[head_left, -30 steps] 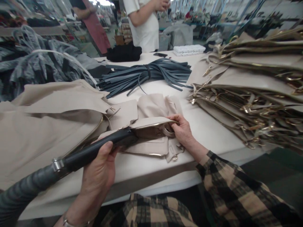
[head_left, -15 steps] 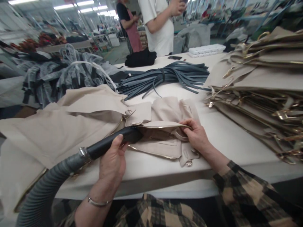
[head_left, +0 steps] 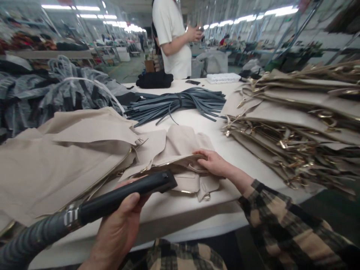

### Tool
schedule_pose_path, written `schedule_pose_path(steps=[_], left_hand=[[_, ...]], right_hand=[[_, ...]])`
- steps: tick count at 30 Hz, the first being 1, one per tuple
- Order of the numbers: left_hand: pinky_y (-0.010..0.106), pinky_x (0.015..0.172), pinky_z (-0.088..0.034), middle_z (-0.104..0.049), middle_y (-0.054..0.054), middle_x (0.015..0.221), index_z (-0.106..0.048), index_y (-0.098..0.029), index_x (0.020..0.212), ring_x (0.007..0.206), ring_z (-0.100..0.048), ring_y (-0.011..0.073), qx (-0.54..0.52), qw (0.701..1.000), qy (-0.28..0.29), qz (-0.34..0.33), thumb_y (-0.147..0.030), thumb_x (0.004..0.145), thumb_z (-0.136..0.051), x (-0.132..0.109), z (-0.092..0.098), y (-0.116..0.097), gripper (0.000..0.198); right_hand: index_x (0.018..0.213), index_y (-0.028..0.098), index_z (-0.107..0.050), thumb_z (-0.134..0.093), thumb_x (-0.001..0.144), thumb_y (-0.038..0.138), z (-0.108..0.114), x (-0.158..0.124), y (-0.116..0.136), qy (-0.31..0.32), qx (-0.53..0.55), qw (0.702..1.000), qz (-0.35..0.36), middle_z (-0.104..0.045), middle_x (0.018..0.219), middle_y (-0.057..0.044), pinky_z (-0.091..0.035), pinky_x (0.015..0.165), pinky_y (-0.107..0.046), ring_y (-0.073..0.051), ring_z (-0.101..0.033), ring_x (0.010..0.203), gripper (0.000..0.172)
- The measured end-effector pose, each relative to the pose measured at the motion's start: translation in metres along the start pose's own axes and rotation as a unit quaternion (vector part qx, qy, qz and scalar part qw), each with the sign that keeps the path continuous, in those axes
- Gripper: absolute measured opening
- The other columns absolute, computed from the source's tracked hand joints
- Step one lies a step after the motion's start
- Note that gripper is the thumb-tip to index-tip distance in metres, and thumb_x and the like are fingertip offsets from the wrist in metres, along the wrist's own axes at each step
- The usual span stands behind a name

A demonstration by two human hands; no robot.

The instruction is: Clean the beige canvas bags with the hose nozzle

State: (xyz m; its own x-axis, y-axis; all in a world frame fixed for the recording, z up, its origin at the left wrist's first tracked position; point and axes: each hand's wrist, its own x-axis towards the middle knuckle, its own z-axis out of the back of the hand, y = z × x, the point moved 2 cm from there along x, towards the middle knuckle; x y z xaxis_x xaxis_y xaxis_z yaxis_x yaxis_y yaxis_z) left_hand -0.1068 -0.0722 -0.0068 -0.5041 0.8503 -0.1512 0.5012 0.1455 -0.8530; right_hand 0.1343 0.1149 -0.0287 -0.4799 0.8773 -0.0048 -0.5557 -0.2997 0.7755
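tabletop (head_left: 236,150), beige bag (head_left: 184,183), black nozzle (head_left: 149,185)

At lower left, the nozzle (head_left: 126,195) is smooth, dull black plastic, the hose (head_left: 33,238) ribbed and matt, the clamp (head_left: 72,216) shiny metal. The beige bag (head_left: 187,182) at centre is smooth and matt, perhaps leather, though blur makes that uncertain. Glossy gold-toned metal fittings (head_left: 284,144) stud the stack (head_left: 300,103) at right. Crinkled, clear plastic film (head_left: 63,93) shines at upper left.
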Motion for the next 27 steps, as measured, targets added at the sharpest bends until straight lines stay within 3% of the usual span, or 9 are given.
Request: schedule_pose_path(steps=[5,8,12,17,20,23,25,27], left_hand=[[0.034,0.086,-0.061,-0.073,0.000,0.094,-0.075,-0.024,0.087,0.096,-0.066,0.0206,-0.023,1.000,0.006,0.018,-0.024,0.063,-0.087,0.003,0.008,-0.004,0.027],[0.033,0.086,-0.060,-0.074,0.002,0.096,-0.075,-0.023,0.089,0.095,-0.067,0.0200,-0.022,0.999,0.019,0.040,-0.025,0.065,-0.087,0.002,0.009,0.001,0.027],[0.033,0.088,-0.059,-0.073,0.002,0.095,-0.074,-0.022,0.089,0.094,-0.067,0.0197,-0.040,0.996,0.049,0.059,-0.025,0.066,-0.086,0.001,0.000,0.010,0.026],[0.034,0.090,-0.057,-0.072,0.002,0.099,-0.072,-0.022,0.092,0.099,-0.065,0.0210,-0.056,0.993,0.073,0.080,-0.025,0.064,-0.087,0.000,-0.016,0.014,0.031],[0.033,0.088,-0.058,-0.072,0.002,0.098,-0.072,-0.023,0.092,0.098,-0.066,0.0205,-0.063,0.992,0.068,0.082,-0.026,0.064,-0.087,-0.001,-0.020,0.015,0.032],[0.032,0.088,-0.057,-0.073,0.003,0.099,-0.072,-0.022,0.091,0.099,-0.066,0.0212,-0.062,0.992,0.066,0.083,-0.027,0.064,-0.087,-0.003,-0.019,0.015,0.031],[0.032,0.090,-0.056,-0.073,0.004,0.100,-0.072,-0.022,0.093,0.099,-0.066,0.0216,-0.061,0.992,0.070,0.086,-0.027,0.064,-0.087,-0.003,-0.019,0.014,0.032],[0.035,0.092,-0.056,-0.074,0.005,0.102,-0.072,-0.022,0.094,0.101,-0.066,0.0232,-0.067,0.991,0.078,0.091,-0.028,0.064,-0.086,-0.003,-0.020,0.014,0.033]], right_hand=[[0.145,0.017,-0.047,-0.075,0.073,0.031,0.019,-0.030,0.012,0.110,-0.110,0.986,0.059,-0.056,0.141,-0.015,-0.041,0.109,-0.042,-0.028,-0.055,0.126,0.078],[0.149,0.014,-0.040,-0.075,0.070,0.022,0.028,-0.056,0.003,0.136,-0.201,0.968,0.066,-0.049,0.147,-0.017,-0.036,0.113,-0.043,-0.029,-0.047,0.134,0.086],[0.136,0.012,-0.054,-0.058,0.077,0.010,0.021,-0.080,-0.007,0.073,-0.309,0.948,0.030,-0.059,0.134,-0.016,-0.040,0.108,-0.041,-0.027,-0.052,0.125,0.059],[0.108,0.018,-0.068,-0.057,0.079,0.009,0.004,-0.062,0.007,0.065,-0.374,0.925,0.036,-0.068,0.108,-0.013,-0.046,0.094,-0.038,-0.027,-0.058,0.106,0.032],[0.086,0.017,-0.070,-0.062,0.076,0.009,0.005,-0.042,0.014,0.048,-0.329,0.943,0.014,-0.070,0.094,-0.014,-0.046,0.087,-0.038,-0.030,-0.059,0.098,0.015],[0.076,0.019,-0.070,-0.062,0.078,0.015,0.015,-0.029,0.011,0.036,-0.268,0.962,-0.019,-0.069,0.077,-0.006,-0.047,0.072,-0.032,-0.023,-0.061,0.077,0.009],[0.072,0.019,-0.070,-0.063,0.079,0.027,0.021,-0.024,0.007,0.050,-0.204,0.976,-0.064,-0.063,0.062,0.000,-0.042,0.057,-0.026,-0.017,-0.057,0.060,0.013],[0.070,0.017,-0.070,-0.067,0.074,0.037,0.025,-0.020,0.004,0.063,-0.058,0.988,-0.132,-0.060,0.055,0.002,-0.038,0.050,-0.023,-0.013,-0.053,0.052,0.020]])
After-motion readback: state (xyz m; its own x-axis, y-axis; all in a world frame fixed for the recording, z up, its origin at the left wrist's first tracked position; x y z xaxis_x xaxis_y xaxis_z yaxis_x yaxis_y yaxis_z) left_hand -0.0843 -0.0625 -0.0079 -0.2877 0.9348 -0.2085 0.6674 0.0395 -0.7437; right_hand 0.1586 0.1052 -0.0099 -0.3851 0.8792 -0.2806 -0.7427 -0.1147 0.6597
